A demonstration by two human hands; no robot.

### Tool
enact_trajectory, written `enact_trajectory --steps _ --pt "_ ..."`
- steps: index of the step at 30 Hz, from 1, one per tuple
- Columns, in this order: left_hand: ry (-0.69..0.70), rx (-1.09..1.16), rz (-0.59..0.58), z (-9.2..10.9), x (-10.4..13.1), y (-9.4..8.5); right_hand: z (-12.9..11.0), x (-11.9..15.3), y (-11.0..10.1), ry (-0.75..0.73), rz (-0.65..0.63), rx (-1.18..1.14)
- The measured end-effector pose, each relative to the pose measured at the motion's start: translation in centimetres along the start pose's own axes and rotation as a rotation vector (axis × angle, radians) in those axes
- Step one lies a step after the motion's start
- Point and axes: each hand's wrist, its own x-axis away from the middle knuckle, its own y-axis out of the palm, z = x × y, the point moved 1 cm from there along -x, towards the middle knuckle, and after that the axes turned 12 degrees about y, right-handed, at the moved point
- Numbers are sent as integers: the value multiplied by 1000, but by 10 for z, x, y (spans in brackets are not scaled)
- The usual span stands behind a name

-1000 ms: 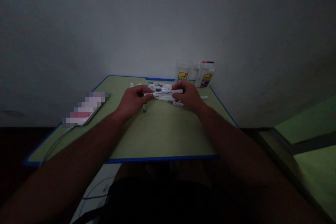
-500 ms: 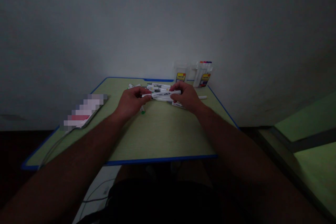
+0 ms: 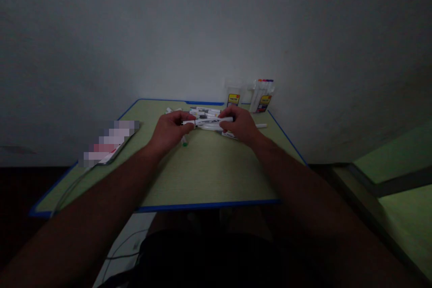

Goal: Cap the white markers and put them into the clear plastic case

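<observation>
A white marker pen (image 3: 209, 121) with dark lettering lies level between my two hands, just above the table. My left hand (image 3: 170, 129) pinches its left end between thumb and fingers. Near the other end, my right hand (image 3: 239, 124) is closed on the same marker. Several more white markers (image 3: 205, 111) lie in a loose pile behind it, partly hidden by my hands. A green-ended marker (image 3: 184, 141) pokes out below my left hand. Under my right hand lies another marker (image 3: 230, 135), and a white pen end (image 3: 261, 125) sticks out to its right.
At the table's back right stand a clear case (image 3: 233, 98) with a yellow label and a second clear case (image 3: 263, 99) holding several colour-tipped markers. A blurred flat device (image 3: 110, 144) with a cable lies at the left. The table (image 3: 202, 175) has a blue edge; a wall rises behind.
Both hands keep their hold on the marker, almost unmoved. The marker seems turned slightly, its lettering showing more plainly. The whole view has shifted a little.
</observation>
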Motion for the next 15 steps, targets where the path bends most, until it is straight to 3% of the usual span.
enact_trajectory --steps 15 --pt "-1 194 66 -7 -1 1 3 -1 0 37 -20 -47"
